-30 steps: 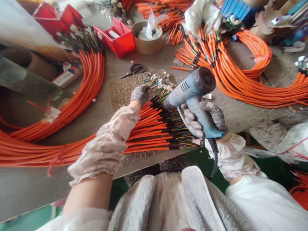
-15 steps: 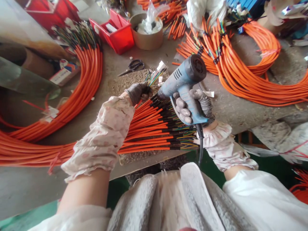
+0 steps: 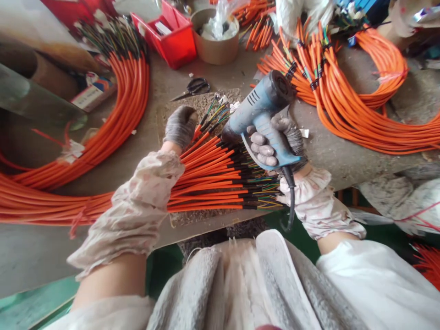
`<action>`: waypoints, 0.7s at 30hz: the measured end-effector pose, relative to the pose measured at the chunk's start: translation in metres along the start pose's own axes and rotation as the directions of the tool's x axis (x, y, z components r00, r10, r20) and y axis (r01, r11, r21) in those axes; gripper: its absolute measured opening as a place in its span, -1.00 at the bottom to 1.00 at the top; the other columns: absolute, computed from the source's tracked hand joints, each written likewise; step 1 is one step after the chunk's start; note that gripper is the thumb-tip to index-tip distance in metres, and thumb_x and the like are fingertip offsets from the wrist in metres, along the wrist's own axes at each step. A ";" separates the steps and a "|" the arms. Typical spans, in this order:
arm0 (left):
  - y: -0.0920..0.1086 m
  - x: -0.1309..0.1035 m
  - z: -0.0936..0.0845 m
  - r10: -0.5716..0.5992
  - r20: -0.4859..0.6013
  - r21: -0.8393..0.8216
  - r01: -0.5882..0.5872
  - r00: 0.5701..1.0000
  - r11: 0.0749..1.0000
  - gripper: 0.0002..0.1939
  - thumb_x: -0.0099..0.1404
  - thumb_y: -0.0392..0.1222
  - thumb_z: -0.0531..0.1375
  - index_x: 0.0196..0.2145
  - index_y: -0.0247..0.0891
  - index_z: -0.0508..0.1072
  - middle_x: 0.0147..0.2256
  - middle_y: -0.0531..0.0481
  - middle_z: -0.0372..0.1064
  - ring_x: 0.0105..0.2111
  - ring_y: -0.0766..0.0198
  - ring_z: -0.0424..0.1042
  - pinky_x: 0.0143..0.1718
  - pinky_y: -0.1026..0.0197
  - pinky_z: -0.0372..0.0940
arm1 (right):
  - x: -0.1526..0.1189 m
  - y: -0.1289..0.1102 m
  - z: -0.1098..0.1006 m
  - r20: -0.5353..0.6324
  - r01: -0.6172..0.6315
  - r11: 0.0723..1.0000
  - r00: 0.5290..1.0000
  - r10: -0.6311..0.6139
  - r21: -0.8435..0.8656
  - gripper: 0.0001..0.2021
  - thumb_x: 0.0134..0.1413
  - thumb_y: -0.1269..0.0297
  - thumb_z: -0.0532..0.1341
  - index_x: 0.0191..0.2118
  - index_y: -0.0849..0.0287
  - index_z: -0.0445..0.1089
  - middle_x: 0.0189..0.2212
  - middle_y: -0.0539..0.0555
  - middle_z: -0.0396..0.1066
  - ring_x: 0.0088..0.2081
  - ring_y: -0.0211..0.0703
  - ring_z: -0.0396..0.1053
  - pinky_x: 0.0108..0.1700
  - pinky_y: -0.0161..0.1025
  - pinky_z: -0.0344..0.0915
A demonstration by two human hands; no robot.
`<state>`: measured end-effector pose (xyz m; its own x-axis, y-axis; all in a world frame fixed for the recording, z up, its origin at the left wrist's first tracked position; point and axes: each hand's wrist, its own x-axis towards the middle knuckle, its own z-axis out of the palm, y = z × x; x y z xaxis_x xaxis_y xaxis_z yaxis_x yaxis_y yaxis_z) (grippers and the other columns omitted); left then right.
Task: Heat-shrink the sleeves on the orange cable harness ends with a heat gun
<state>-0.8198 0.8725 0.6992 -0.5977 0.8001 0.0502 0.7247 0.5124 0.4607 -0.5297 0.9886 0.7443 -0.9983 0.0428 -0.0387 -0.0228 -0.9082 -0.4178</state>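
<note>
My right hand (image 3: 266,144), in a grey glove, grips a blue heat gun (image 3: 258,110) by its handle. The gun's dark nozzle points down and left, close over the black-sleeved ends of fanned-out orange cables (image 3: 209,176). My left hand (image 3: 180,126), also gloved, is curled at the far edge of this fan, left of the nozzle. Its fingertips are hidden, so what it holds does not show. Just right of it, thin coloured wires (image 3: 215,112) with white connectors stick out past the black sleeves.
Scissors (image 3: 193,88) lie beyond the gritty board (image 3: 168,107). Farther back stand a red bin (image 3: 172,43) and a round brown tub (image 3: 216,48) holding plastic. Bundled orange cables curve at left (image 3: 132,105) and right (image 3: 347,107). The gun's cord (image 3: 291,201) hangs over the table edge.
My left hand has drawn back leftward from the wires near the nozzle, leaving more of the wires and black sleeves visible. The heat gun stays over the cable ends. The view has shifted slightly.
</note>
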 end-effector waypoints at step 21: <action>-0.020 -0.082 -0.004 0.058 0.315 0.414 -0.191 0.947 0.890 -0.69 0.59 -0.06 0.12 0.12 -0.14 0.56 0.15 -0.11 0.48 0.05 -0.01 0.50 -0.02 0.13 0.32 | -0.003 0.012 0.005 -0.091 0.037 0.997 0.995 -0.043 -0.072 -0.61 0.21 0.08 0.13 -0.01 0.30 0.30 -0.41 0.06 0.55 -0.55 -0.21 0.38 -0.61 -0.26 0.45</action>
<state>-0.7870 0.7953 0.6896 -0.4168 0.8857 -0.2046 0.9012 0.4320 0.0340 -0.5268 0.9755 0.7443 -0.9875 0.1198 -0.1025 -0.0558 -0.8736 -0.4835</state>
